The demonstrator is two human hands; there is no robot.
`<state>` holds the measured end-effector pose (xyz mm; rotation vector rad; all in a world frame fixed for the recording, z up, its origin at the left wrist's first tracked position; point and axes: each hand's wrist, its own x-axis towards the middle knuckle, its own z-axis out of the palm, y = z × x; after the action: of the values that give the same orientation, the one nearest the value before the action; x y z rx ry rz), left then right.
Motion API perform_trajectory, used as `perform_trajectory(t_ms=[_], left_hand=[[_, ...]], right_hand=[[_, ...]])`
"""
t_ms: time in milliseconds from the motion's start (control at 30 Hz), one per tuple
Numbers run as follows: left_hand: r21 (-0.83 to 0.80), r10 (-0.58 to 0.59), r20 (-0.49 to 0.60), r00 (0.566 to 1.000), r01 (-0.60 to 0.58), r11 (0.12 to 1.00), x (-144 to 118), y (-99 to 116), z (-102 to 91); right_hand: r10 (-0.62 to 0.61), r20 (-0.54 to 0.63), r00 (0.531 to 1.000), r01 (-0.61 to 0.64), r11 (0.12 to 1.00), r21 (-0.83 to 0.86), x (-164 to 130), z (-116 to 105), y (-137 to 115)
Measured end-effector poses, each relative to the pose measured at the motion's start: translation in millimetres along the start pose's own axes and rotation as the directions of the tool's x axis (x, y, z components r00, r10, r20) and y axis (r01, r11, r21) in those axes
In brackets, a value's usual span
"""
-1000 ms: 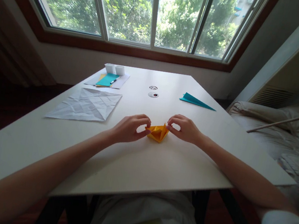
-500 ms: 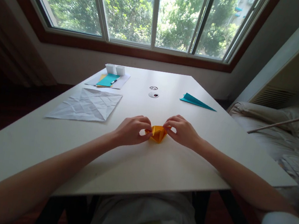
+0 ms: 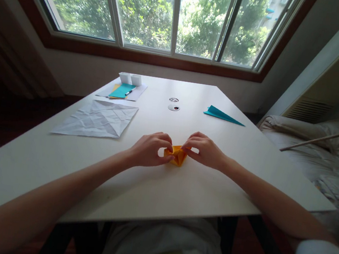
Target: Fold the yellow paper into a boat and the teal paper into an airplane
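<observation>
Folded orange paper point(image 3: 178, 160): near the front of the white bench point(image 3: 159, 197), between the two hands, its creased hollow middle uncovered on the near side.
Left hand point(image 3: 151, 149): thumb and index finger curled round in a loop, pinching the paper's left part.
Right hand point(image 3: 206, 150): fingers bent, pinching the paper's upper right edge.
Creased white sheet point(image 3: 98, 119): spread flat on the bench, beyond the left forearm, well apart from the orange paper.
Teal paper plane point(image 3: 223, 114): farther back on the right, its narrow tip pointing right.
Round fittings point(image 3: 174, 108): two, one behind the other in the bench's middle.
Far left corner: a pen point(image 3: 130, 91) lies across a teal sheet point(image 3: 121, 90), with yellow and white sheets under it; two white containers point(image 3: 124, 78) stand side by side just behind.
Window point(image 3: 174, 27): red-brown surround, sliding panes, leafy trees point(image 3: 83, 1) outside.
Left side: a curtain point(image 3: 16, 46) in shadow, dark reddish floor.
Right side: pale padded seat point(image 3: 291, 131), a thin rod point(image 3: 322, 140) slanting over it, a slatted vent point(image 3: 310, 109) behind.
</observation>
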<state>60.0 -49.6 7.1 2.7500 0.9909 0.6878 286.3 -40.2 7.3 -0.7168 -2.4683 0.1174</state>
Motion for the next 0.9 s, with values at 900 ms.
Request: perform_trajectory(t_ms=[900], left_hand=[[-0.507, -0.497, 0.129, 0.858, 0.488, 0.711, 8.2, 1.5, 15.2]], right_hand=[[0.173, -0.050, 0.984, -0.172, 0.985, 0.026, 2.4, 11.4, -10.6]])
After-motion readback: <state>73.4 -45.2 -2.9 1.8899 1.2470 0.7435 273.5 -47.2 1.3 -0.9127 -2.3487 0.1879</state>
